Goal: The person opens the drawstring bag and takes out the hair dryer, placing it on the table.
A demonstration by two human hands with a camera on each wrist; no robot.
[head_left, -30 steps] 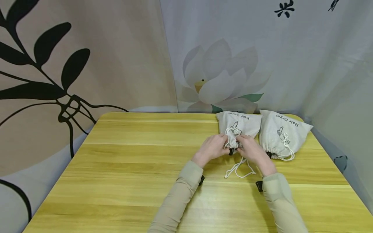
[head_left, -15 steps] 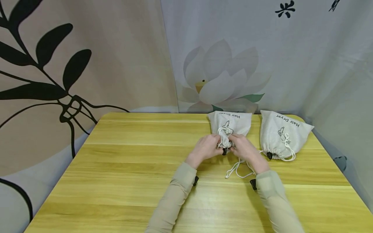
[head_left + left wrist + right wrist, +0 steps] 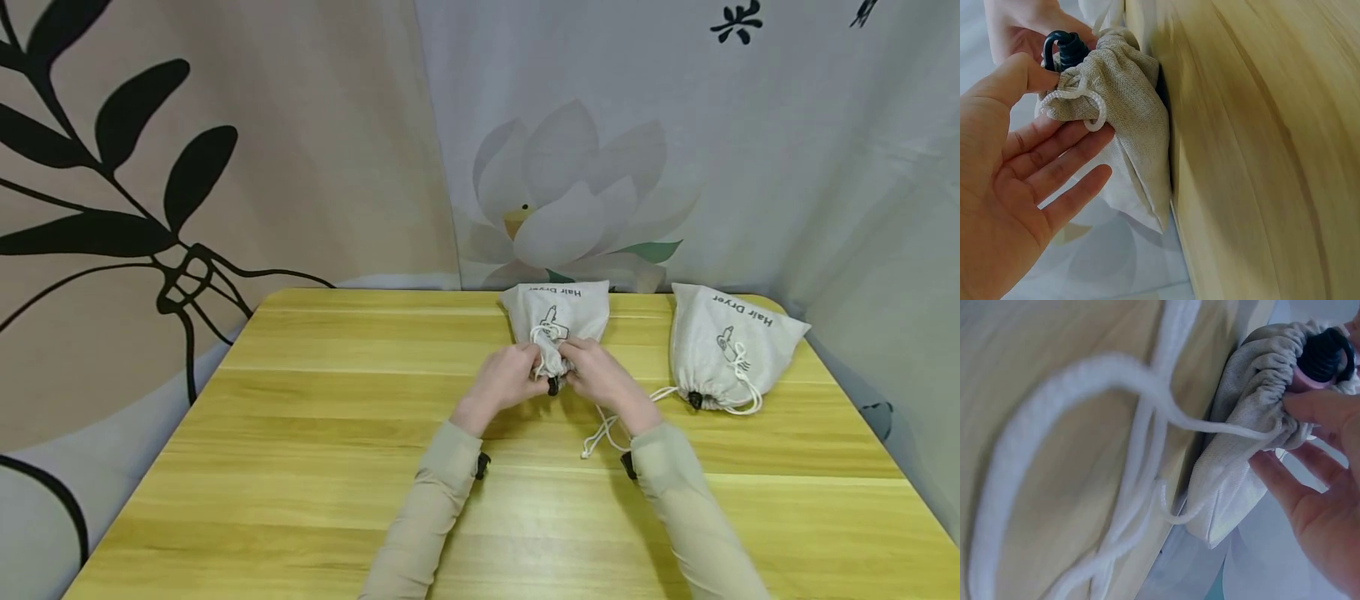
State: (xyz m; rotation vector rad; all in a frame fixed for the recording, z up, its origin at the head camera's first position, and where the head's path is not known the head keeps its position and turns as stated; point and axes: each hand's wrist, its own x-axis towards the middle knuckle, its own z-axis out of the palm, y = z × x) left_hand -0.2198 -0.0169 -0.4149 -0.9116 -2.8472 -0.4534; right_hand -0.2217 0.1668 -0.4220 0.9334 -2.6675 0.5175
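Note:
A pale drawstring bag printed "Hair Dryer" lies at the table's far edge, its gathered mouth toward me. My left hand pinches one side of that mouth between thumb and fingers, as the left wrist view shows. Opposite it, my right hand grips the other side. Out of the mouth pokes a ribbed black cord sleeve with a hanging loop. Below the sleeve, a bit of pink handle shows in the right wrist view. The rest of the contents is hidden by cloth.
To the right lies a second "Hair Dryer" drawstring bag, its mouth drawn in around a black end. White drawcords trail over the wooden table beneath my right wrist. A printed curtain hangs behind the far edge.
Both hands have slid the held bag leftward along the far edge, widening the gap to the second bag. That second bag has stayed in place.

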